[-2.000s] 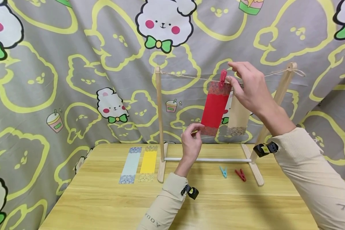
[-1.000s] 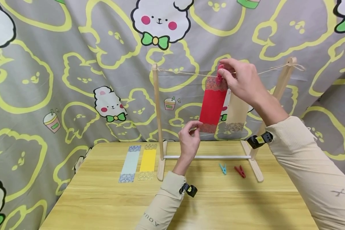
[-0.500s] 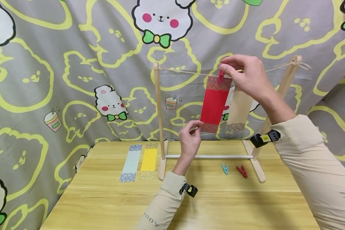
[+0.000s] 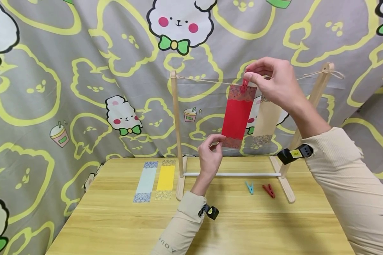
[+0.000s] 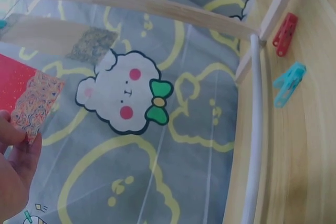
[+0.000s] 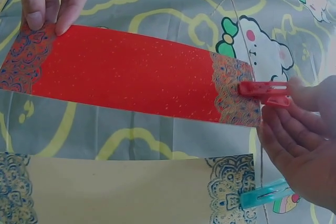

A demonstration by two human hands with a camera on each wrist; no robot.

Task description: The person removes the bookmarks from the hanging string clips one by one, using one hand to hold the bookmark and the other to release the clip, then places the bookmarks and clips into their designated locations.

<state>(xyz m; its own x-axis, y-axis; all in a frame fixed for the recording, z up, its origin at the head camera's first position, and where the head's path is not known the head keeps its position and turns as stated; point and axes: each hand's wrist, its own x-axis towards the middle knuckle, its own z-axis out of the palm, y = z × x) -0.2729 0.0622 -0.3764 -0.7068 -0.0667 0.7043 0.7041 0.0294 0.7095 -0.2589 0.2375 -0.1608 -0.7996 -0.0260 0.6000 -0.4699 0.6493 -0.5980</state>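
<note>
A red paper strip (image 4: 238,118) with patterned ends hangs at the string (image 4: 204,81) of a wooden frame. My left hand (image 4: 210,154) pinches its lower left corner, between thumb and fingers in the right wrist view. At the strip's top edge sits a red clothespin (image 6: 264,91), held by my right hand (image 4: 276,83) between thumb and fingers. Beside it hangs a beige strip (image 4: 266,118), clipped by a teal clothespin (image 6: 265,193); my right hand hides its top in the head view.
The frame's posts (image 4: 177,124) stand on wooden feet, joined by a white bar (image 4: 233,174). On the table lie a pale blue strip (image 4: 145,182), a yellow strip (image 4: 165,180), a blue clothespin (image 4: 249,188) and a dark red clothespin (image 4: 269,191). A patterned curtain (image 4: 140,81) hangs behind.
Two seconds ago my right hand was spread beside the upright red clothespin; it has since closed finger and thumb on it. The left hand keeps the strip's corner throughout.
</note>
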